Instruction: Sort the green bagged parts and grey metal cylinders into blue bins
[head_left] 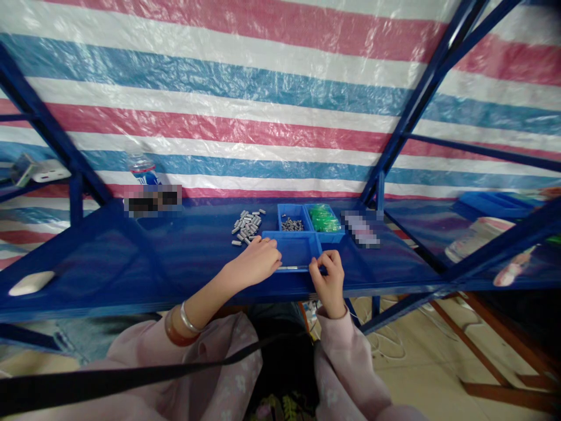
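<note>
My left hand (pixel 258 261) reaches over the left end of a shallow blue tray (pixel 302 240), its fingers curled down and pressed together. What they hold, if anything, is hidden. At the tray's right front corner my right hand (pixel 329 279) is closed in a pinch, with nothing clearly visible in it. A thin pale strip (pixel 294 268) lies along the tray's front edge between both hands; I cannot tell whether either hand touches it. Grey metal cylinders (pixel 248 224) form a loose pile left of the tray. Behind it, a blue bin (pixel 293 209) holds small dark grey parts.
Green plastic-wrapped pieces (pixel 323 218) fill another blue bin behind the tray. A bottle (pixel 144 171) stands at the back left, and a white rounded object (pixel 31 283) lies at the far left. Blue metal posts (pixel 405 128) rise beside the blue table (pixel 193 257).
</note>
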A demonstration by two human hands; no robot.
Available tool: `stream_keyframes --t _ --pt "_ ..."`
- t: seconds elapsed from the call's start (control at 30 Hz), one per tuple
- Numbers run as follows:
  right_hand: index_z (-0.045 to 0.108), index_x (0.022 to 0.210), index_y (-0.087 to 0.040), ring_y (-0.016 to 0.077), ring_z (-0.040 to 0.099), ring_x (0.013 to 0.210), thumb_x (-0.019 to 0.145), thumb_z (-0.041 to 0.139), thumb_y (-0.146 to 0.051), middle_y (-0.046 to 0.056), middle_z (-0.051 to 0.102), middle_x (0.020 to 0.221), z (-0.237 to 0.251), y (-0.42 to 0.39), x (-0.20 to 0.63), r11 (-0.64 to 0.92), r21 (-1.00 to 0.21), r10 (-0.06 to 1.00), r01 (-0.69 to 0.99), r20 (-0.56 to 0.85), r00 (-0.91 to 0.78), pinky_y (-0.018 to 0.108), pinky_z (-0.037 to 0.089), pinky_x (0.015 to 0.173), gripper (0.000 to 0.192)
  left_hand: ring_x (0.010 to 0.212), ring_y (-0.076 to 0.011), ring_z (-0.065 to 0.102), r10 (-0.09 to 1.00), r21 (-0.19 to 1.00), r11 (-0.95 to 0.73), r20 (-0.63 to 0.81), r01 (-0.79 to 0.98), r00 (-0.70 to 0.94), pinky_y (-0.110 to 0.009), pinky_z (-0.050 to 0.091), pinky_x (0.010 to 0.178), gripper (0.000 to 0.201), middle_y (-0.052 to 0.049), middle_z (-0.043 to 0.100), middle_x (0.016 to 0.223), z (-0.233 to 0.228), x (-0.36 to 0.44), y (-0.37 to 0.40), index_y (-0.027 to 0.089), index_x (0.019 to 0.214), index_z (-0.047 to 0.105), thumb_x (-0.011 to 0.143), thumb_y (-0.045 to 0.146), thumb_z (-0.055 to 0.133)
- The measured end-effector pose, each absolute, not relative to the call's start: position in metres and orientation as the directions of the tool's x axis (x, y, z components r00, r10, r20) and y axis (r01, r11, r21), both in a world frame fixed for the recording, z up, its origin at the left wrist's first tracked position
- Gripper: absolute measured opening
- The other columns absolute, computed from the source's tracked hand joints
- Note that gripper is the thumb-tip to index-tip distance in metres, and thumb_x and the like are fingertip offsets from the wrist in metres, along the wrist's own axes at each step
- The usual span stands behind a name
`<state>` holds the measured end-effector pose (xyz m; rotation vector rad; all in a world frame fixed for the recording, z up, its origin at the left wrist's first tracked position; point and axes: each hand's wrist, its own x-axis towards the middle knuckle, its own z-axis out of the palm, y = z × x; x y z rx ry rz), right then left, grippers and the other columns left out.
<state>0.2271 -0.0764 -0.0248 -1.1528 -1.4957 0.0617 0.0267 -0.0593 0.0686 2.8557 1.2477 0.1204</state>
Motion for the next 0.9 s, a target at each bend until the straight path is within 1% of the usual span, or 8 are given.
stream_keyframes --t 0.07,0.13,0.23,0.3,0.4,0.5,0.67,0.9 --pt "0.042 0.063 -0.021 0.0138 0.048 0.071 0.088 0.055 -0.018 -0.001 0.043 0.077 -0.025 -0.077 0.227 0.508 -0.617 0.669 0.601 0.722 0.176 0.029 0.040 0.070 0.028 0.105 -0.0240 0.058 0.719 0.097 -0.695 0.127 0.713 0.684 -0.038 0.039 0.093 0.022 -0.008 0.062 0.108 0.071 0.022 -0.059 0.019 0.095 0.071 0.095 0.028 0.051" --pt "0.042 0.063 -0.021 0.0138 0.049 0.071 0.088 0.055 -0.018 -0.001 0.043 0.077 -0.025 -0.077 0.227 0.507 -0.622 0.671 0.597 0.719 0.180 0.029 0.040 0.070 0.029 0.114 -0.0234 0.054 0.720 0.129 -0.688 0.248 0.714 0.649 -0.038 0.038 0.098 0.023 -0.008 0.058 0.121 0.072 0.016 -0.058 0.022 0.110 0.067 0.095 0.030 0.050" --pt "0.042 0.063 -0.021 0.0140 0.049 0.071 0.088 0.055 -0.019 -0.001 0.043 0.077 -0.025 -0.077 0.227 0.507 -0.625 0.669 0.593 0.719 0.187 0.029 0.040 0.070 0.028 0.121 -0.0239 0.051 0.762 0.130 -0.589 0.417 0.797 0.495 -0.037 0.039 0.099 0.031 -0.009 0.053 0.130 0.071 0.003 -0.054 0.023 0.125 0.058 0.097 0.030 0.046" --pt "0.043 0.063 -0.021 0.0140 0.049 0.071 0.088 0.055 -0.019 -0.001 0.043 0.077 -0.025 -0.077 0.227 0.507 -0.624 0.669 0.594 0.720 0.185 0.029 0.041 0.070 0.028 0.122 -0.0264 0.050 0.808 0.112 -0.471 0.453 0.875 0.377 -0.040 0.041 0.098 0.035 -0.011 0.052 0.133 0.065 -0.008 -0.049 0.022 0.130 0.053 0.097 0.029 0.045" --pt "0.043 0.064 -0.021 0.0140 0.049 0.071 0.089 0.054 -0.020 -0.001 0.043 0.077 -0.025 -0.077 0.227 0.505 -0.624 0.671 0.596 0.718 0.183 0.029 0.041 0.070 0.028 0.121 -0.0306 0.051 0.885 0.072 -0.297 0.395 0.952 0.246 -0.042 0.043 0.095 0.039 -0.014 0.053 0.133 0.051 -0.023 -0.043 0.017 0.132 0.051 0.094 0.028 0.048" --pt "0.042 0.064 -0.021 0.0138 0.049 0.071 0.089 0.054 -0.020 -0.001 0.043 0.078 -0.025 -0.077 0.227 0.506 -0.624 0.672 0.596 0.718 0.181 0.029 0.041 0.070 0.028 0.121 -0.0322 0.053 0.938 0.055 -0.198 0.300 0.979 0.172 -0.044 0.043 0.095 0.038 -0.016 0.054 0.134 0.036 -0.034 -0.040 0.015 0.129 0.053 0.094 0.028 0.049" --pt "0.042 0.064 -0.021 0.0136 0.049 0.071 0.089 0.054 -0.020 -0.001 0.043 0.078 -0.025 -0.076 0.227 0.505 -0.623 0.673 0.597 0.717 0.179 0.029 0.040 0.070 0.028 0.116 -0.0300 0.058 0.969 0.077 -0.193 0.174 0.978 0.178 -0.043 0.044 0.093 0.034 -0.014 0.061 0.129 0.020 -0.040 -0.041 0.016 0.125 0.057 0.095 0.027 0.047" --pt "0.041 0.064 -0.021 0.0139 0.048 0.071 0.089 0.054 -0.020 -0.001 0.043 0.077 -0.026 -0.076 0.228 0.503 -0.620 0.673 0.602 0.718 0.178 0.029 0.040 0.069 0.028 0.112 -0.0274 0.061 0.971 0.133 -0.184 0.178 0.974 0.160 -0.038 0.045 0.089 0.030 -0.011 0.066 0.120 0.015 -0.040 -0.039 0.019 0.121 0.060 0.093 0.024 0.048"
